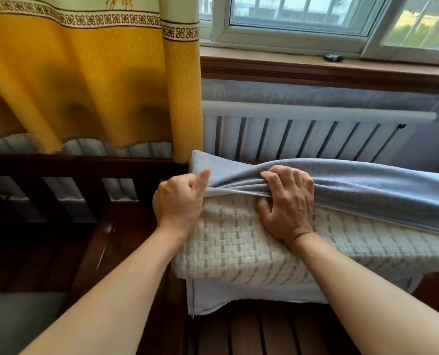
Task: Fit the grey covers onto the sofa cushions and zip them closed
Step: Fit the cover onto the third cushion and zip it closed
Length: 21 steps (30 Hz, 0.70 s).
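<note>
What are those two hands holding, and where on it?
Both the left hand and the right hand grip the grey cover by its bunched open edge, over the woven cushion.

Tight on the left and behind, open along the near side.

The cushion (251,247) fills the middle, with the cover (354,190) bunched over its top and hanging below its near edge. Just left of it the dark sofa rail (85,166) and the curtain (85,80) close that side. Behind, the radiator (303,134) and sill (315,70) stand near the cushion's back edge. In front, the wooden slats (264,331) lie open, and the cushion's woven side is bare to the right of both hands.
</note>
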### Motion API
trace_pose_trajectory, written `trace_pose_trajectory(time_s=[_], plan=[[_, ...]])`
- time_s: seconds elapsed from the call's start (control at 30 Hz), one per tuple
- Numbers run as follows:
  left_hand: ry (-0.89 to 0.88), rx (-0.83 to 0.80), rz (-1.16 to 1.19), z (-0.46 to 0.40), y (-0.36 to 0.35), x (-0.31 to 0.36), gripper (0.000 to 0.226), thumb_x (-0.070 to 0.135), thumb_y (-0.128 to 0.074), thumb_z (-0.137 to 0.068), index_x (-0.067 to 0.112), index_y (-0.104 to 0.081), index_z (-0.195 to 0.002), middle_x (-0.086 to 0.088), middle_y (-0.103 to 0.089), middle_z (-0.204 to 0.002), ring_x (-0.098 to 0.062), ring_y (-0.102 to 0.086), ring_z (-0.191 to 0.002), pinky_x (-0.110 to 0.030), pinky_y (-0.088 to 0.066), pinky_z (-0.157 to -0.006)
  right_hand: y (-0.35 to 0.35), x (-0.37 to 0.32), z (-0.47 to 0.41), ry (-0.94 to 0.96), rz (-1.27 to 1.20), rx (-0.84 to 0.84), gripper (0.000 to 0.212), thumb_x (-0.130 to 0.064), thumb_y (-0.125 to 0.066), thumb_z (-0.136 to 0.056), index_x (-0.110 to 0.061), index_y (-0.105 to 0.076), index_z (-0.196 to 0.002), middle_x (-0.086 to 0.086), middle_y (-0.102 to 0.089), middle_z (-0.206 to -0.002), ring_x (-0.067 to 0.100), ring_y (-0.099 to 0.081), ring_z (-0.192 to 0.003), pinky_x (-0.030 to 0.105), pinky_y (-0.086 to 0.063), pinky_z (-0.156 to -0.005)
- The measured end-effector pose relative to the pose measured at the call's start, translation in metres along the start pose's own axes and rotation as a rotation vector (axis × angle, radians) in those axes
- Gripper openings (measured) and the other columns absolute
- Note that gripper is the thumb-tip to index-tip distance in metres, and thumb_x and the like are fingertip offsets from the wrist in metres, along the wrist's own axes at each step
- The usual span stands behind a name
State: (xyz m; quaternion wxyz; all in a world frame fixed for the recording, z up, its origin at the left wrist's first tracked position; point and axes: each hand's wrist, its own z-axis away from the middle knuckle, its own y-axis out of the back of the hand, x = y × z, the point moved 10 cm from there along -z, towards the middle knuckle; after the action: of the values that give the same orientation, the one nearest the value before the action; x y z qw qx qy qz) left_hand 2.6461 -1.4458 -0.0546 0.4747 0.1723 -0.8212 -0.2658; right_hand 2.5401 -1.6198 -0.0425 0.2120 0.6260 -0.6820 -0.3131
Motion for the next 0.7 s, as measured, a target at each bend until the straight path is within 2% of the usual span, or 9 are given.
trace_pose_trajectory(time_s=[0.07,0.13,0.2,0.27,0.33,0.43,0.57,0.63,0.7], plan=[[-0.087,0.016,-0.09,0.036,0.006,0.007,0.068,0.082,-0.023,-0.077,0.021,-0.02,-0.047,0.003,-0.028,-0.041,-0.028,-0.042,-0.043,-0.029,-0.025,-0.045,0.004,0.002,-0.004,0.0,0.005,0.035,0.028,-0.025,-0.059,-0.067,-0.013,-0.057,-0.092,0.011,-0.056,-0.095,0.029,-0.047,-0.088,0.041,-0.032,-0.086],[-0.182,-0.041,-0.15,0.055,0.005,0.015,0.069,0.091,-0.024,-0.064,0.023,-0.018,-0.053,0.01,-0.023,-0.044,-0.018,-0.034,-0.042,-0.025,-0.018,-0.044,0.007,0.001,-0.006,0.004,0.021,0.046,0.029,-0.019,-0.064,-0.064,-0.014,-0.051,-0.089,0.011,-0.054,-0.091,0.028,-0.044,-0.083,0.04,-0.031,-0.082],[-0.279,-0.187,-0.256,0.061,0.001,0.021,0.071,0.091,-0.045,-0.049,0.024,-0.025,-0.062,0.015,-0.025,-0.053,-0.013,-0.033,-0.049,-0.026,-0.019,-0.044,0.01,-0.003,-0.004,0.019,0.037,0.04,0.026,-0.015,-0.061,-0.066,-0.014,-0.05,-0.088,0.012,-0.054,-0.09,0.028,-0.042,-0.083,0.039,-0.03,-0.08],[-0.304,-0.373,-0.36,0.064,-0.007,0.02,0.08,0.079,-0.069,-0.038,0.019,-0.032,-0.076,0.013,-0.03,-0.062,-0.013,-0.036,-0.061,-0.029,-0.027,-0.054,0.013,-0.007,0.0,0.029,0.076,0.027,0.021,-0.01,-0.055,-0.067,-0.012,-0.053,-0.088,0.013,-0.055,-0.09,0.028,-0.042,-0.084,0.038,-0.03,-0.078],[-0.273,-0.431,-0.429,0.066,-0.009,0.017,0.084,0.069,-0.08,-0.036,0.019,-0.032,-0.083,0.008,-0.036,-0.07,-0.015,-0.037,-0.068,-0.028,-0.03,-0.06,0.02,-0.015,0.003,0.054,0.117,0.033,0.016,-0.008,-0.049,-0.072,-0.009,-0.056,-0.087,0.013,-0.056,-0.089,0.03,-0.046,-0.083,0.038,-0.032,-0.076],[-0.275,-0.376,-0.453,0.07,-0.007,0.021,0.076,0.067,-0.079,-0.044,0.019,-0.032,-0.08,0.001,-0.049,-0.077,-0.017,-0.04,-0.073,-0.029,-0.03,-0.062,0.029,-0.047,0.009,0.202,0.157,0.035,0.013,-0.005,-0.046,-0.079,-0.009,-0.058,-0.081,0.012,-0.057,-0.082,0.03,-0.053,-0.074,0.039,-0.036,-0.07],[-0.295,-0.237,-0.488,0.068,-0.004,0.025,0.049,0.055,-0.076,-0.065,0.021,-0.041,-0.07,-0.004,-0.064,-0.08,-0.025,-0.057,-0.083,-0.032,-0.034,-0.064,0.045,-0.088,0.029,0.296,0.041,-0.032,0.014,-0.005,-0.041,-0.069,-0.013,-0.052,-0.065,0.005,-0.051,-0.056,0.028,-0.052,-0.046,0.03,-0.036,-0.046],[-0.299,-0.182,-0.584,0.075,-0.004,0.026,0.038,0.038,-0.082,-0.064,0.02,-0.048,-0.06,-0.002,-0.063,-0.065,-0.026,-0.063,-0.067,-0.028,-0.035,-0.053,0.062,-0.097,0.048,0.286,-0.016,-0.039,0.015,-0.004,-0.039,-0.065,-0.013,-0.051,-0.059,0.003,-0.047,-0.051,0.026,-0.047,-0.041,0.026,-0.032,-0.042],[-0.291,-0.159,-0.596,0.087,-0.005,0.022,0.046,0.029,-0.09,-0.045,0.016,-0.046,-0.049,0.001,-0.054,-0.047,-0.024,-0.056,-0.044,-0.021,-0.024,-0.044,0.073,-0.103,0.066,0.305,-0.024,-0.02,0.017,-0.002,-0.041,-0.065,-0.014,-0.05,-0.058,0.002,-0.045,-0.051,0.024,-0.045,-0.04,0.026,-0.03,-0.042]])
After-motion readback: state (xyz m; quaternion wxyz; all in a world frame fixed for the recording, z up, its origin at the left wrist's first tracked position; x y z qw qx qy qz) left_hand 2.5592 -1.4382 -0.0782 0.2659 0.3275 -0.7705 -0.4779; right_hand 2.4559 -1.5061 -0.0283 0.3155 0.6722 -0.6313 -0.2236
